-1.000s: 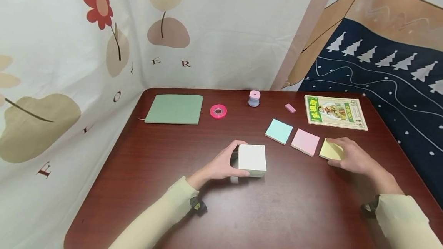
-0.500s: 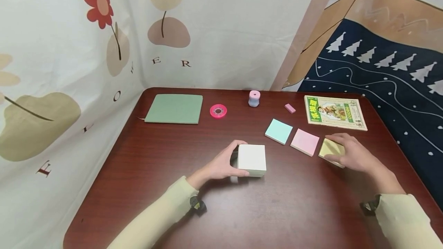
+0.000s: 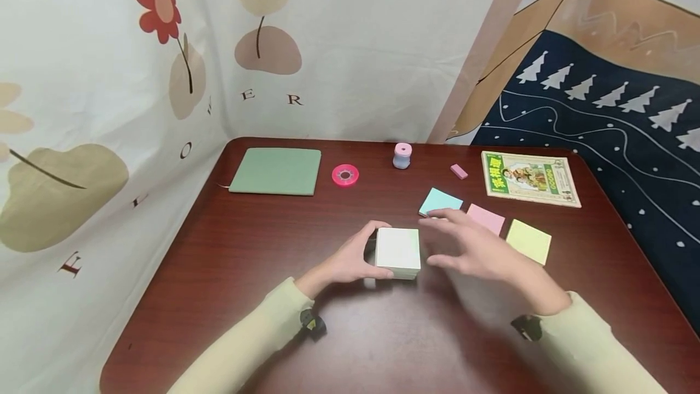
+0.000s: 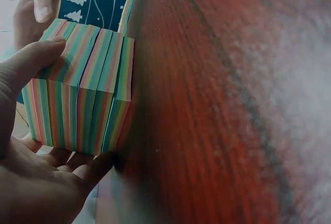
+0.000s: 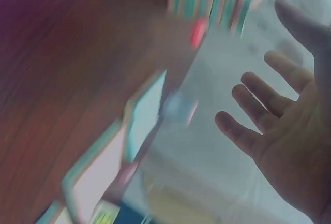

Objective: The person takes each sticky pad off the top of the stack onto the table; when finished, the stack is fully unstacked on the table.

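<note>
The thick cube-shaped block of white-topped note paper (image 3: pixel 398 252) with rainbow-striped sides sits on the dark red wooden table (image 3: pixel 262 242), pinched at its left side between thumb and curled fingers of the left hand (image 3: pixel 350 260). The right hand (image 3: pixel 470 248), blurred, hovers spread just right of it, holding nothing. Beyond that hand lie three flat sticky-note pads: one turquoise (image 3: pixel 440 200), one pink (image 3: pixel 485 219), one yellow (image 3: pixel 528 241).
</note>
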Demonstrator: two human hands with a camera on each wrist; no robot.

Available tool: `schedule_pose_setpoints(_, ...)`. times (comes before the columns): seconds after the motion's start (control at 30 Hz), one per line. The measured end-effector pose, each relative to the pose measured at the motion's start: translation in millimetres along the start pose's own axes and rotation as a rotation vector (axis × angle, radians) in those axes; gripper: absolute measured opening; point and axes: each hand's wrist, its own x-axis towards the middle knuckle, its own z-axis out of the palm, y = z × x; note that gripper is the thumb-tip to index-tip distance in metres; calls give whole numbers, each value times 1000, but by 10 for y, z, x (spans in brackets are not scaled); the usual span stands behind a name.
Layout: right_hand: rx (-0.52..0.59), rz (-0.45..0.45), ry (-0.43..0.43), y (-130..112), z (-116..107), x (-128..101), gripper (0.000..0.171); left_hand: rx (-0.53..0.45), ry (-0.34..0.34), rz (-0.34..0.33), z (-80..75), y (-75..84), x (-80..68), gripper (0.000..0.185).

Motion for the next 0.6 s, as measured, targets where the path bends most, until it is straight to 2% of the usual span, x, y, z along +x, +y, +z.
schedule_pose_setpoints(0.23,16,-139,-65,-263,274,286,78,2,-10,6,3,11,8,81)
schedule_pose_setpoints(0.37,34,-160,-91,-291,358,373,78,8,-1,-3,10,12,4,81)
schedule_pose_setpoints(0.6,33,-148,-109,-302,392,421,75,23,1,-29,5,6,-8,81)
